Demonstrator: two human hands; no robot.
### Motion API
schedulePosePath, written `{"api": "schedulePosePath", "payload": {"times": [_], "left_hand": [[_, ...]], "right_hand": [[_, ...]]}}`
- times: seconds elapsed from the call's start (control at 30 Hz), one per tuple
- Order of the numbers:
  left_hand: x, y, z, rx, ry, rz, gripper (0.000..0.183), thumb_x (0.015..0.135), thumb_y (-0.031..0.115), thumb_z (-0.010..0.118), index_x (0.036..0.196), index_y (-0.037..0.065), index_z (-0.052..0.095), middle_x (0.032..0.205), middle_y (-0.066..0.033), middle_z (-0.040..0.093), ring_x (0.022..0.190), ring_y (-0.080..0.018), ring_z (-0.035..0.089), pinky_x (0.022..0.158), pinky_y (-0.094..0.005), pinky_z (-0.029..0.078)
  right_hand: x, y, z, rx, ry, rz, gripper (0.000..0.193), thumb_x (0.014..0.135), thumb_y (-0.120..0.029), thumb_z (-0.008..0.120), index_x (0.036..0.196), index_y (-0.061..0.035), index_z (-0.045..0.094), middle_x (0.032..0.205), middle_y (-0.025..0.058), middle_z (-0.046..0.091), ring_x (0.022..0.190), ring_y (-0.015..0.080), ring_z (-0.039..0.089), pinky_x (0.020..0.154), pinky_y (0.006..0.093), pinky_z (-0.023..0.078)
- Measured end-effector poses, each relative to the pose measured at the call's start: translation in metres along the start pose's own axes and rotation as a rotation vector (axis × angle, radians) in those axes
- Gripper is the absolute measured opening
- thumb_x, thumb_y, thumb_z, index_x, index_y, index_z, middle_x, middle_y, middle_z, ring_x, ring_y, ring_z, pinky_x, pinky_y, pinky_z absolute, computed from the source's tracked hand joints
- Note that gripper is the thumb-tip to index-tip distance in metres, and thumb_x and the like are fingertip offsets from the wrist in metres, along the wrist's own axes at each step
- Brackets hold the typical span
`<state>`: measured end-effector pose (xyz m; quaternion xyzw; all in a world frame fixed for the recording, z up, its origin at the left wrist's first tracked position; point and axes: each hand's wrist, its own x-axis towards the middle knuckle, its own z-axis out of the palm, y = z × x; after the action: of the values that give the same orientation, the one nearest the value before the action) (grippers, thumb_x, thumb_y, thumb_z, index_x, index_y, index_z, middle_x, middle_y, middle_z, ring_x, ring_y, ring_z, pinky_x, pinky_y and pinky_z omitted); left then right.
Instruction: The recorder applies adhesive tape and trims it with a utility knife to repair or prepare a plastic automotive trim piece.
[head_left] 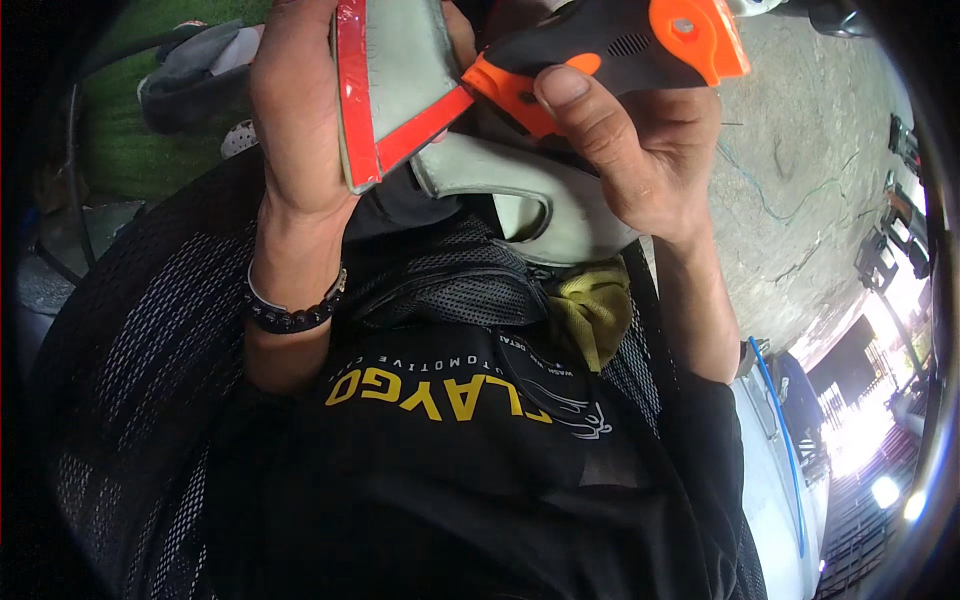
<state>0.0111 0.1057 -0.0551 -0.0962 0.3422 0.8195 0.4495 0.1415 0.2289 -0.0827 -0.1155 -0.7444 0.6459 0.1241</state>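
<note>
My left hand is closed round the side of a grey-green plastic trim piece, held up over my lap. Red-backed tape strips run along two of its edges and meet at the lower corner. In my right hand is a black-and-orange scraper-like tool, with the thumb pressed along its orange part. The tool's orange end touches or nearly touches the end of the lower red strip. Beneath both hands, a second grey-green curved piece with an oval opening lies across my lap.
A yellow-green cloth rests by my right side. I sit in a black mesh chair. Green turf with a shoe-like grey item is at the left, and concrete floor with a thin string at the right.
</note>
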Motion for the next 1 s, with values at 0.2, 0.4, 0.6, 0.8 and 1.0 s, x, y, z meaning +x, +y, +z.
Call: {"api": "schedulePosePath", "payload": {"times": [0.2, 0.4, 0.6, 0.8, 1.0], "left_hand": [[-0.002, -0.002, -0.003, 0.210, 0.010, 0.060, 0.039, 0.091, 0.035, 0.047, 0.100, -0.002, 0.055, 0.080, -0.0108, 0.062, 0.064, -0.0153, 0.063, 0.055, -0.0231, 0.055], [0.001, -0.003, -0.004, 0.151, -0.092, 0.039, 0.037, 0.090, 0.033, 0.049, 0.102, -0.001, 0.055, 0.081, -0.0114, 0.062, 0.064, -0.0146, 0.064, 0.054, -0.0220, 0.056], [0.003, 0.003, -0.003, 0.022, -0.023, -0.050, 0.037, 0.088, 0.032, 0.053, 0.104, 0.000, 0.054, 0.083, -0.0114, 0.063, 0.061, -0.0145, 0.064, 0.052, -0.0216, 0.055], [-0.001, 0.001, -0.008, 0.123, 0.007, 0.026, 0.039, 0.088, 0.036, 0.051, 0.105, 0.001, 0.054, 0.083, -0.0095, 0.063, 0.067, -0.0128, 0.063, 0.060, -0.0213, 0.056], [0.004, -0.009, -0.013, 0.170, 0.022, 0.187, 0.038, 0.091, 0.036, 0.045, 0.105, 0.001, 0.054, 0.084, -0.0087, 0.062, 0.068, -0.0112, 0.063, 0.058, -0.0190, 0.054]], "right_hand": [[0.014, 0.015, 0.003, 0.071, 0.021, -0.293, 0.024, 0.082, -0.011, 0.065, 0.102, 0.0004, 0.057, 0.100, 0.0089, 0.056, 0.092, 0.0152, 0.054, 0.077, 0.0284, 0.043], [0.014, -0.001, -0.010, 0.278, -0.189, -0.013, 0.023, 0.083, -0.013, 0.065, 0.102, -0.0004, 0.059, 0.099, 0.0078, 0.055, 0.088, 0.0142, 0.055, 0.076, 0.0270, 0.043], [0.016, 0.013, 0.008, 0.243, 0.002, -0.147, 0.023, 0.082, -0.014, 0.066, 0.100, -0.0011, 0.059, 0.100, 0.0076, 0.054, 0.087, 0.0146, 0.054, 0.074, 0.0279, 0.044], [0.023, 0.010, 0.006, 0.168, -0.015, -0.296, 0.025, 0.081, -0.015, 0.066, 0.101, -0.0021, 0.057, 0.099, 0.0072, 0.052, 0.087, 0.0141, 0.054, 0.075, 0.0274, 0.043], [0.034, 0.021, -0.010, -0.132, -0.124, -0.580, 0.027, 0.080, -0.017, 0.067, 0.100, -0.0033, 0.056, 0.100, 0.0078, 0.051, 0.088, 0.0154, 0.051, 0.075, 0.0274, 0.042]]}}
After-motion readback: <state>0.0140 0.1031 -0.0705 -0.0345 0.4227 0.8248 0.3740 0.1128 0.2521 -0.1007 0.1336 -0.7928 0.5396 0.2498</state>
